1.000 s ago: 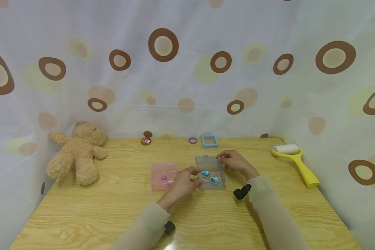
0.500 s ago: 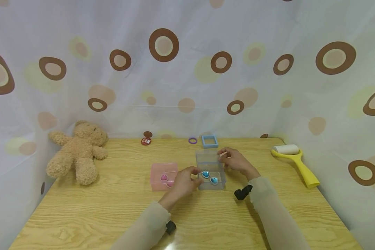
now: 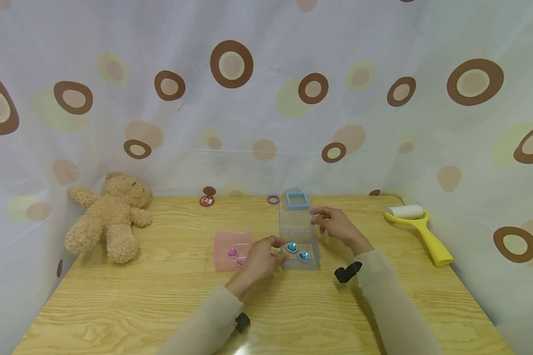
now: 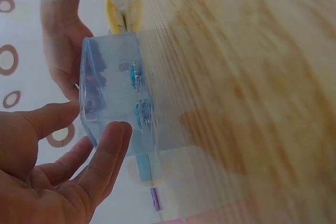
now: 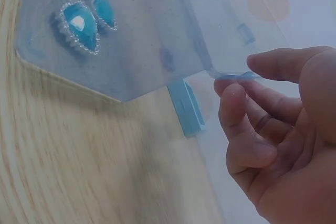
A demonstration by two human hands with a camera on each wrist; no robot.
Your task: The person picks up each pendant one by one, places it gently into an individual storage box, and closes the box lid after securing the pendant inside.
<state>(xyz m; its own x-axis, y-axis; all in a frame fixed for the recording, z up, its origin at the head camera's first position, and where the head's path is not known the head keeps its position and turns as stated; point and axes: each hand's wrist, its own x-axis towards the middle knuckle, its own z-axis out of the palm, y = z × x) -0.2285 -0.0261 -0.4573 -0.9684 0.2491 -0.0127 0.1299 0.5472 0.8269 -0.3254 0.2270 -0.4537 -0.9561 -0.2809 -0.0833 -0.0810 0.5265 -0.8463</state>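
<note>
A clear bluish plastic box [image 3: 312, 264] stands on the table with its hinged lid [image 3: 296, 217] raised. Two blue gems [image 3: 291, 247] with beaded silvery rims lie inside it. My left hand [image 3: 259, 259] holds the box at its left side, thumb and fingers curved about the wall; the left wrist view shows the fingertips [image 4: 118, 132] right at the box. With thumb and fingers, my right hand [image 3: 337, 224] pinches the lid's right edge, as the right wrist view shows up close. Left of the box, a pink box [image 3: 222, 241] holds pink gems [image 3: 233, 252], partly behind my left hand.
A teddy bear [image 3: 113, 212] sits at the left. Along the back lie a red round piece [image 3: 207, 200], a purple ring [image 3: 273, 199] and a light-blue square frame [image 3: 288, 201]. A yellow-handled lint roller [image 3: 431, 241] lies at the right.
My right hand has moved slightly up and back, swinging the clear box's lid from lower to nearly upright. My left hand has stayed at the box's left side.
</note>
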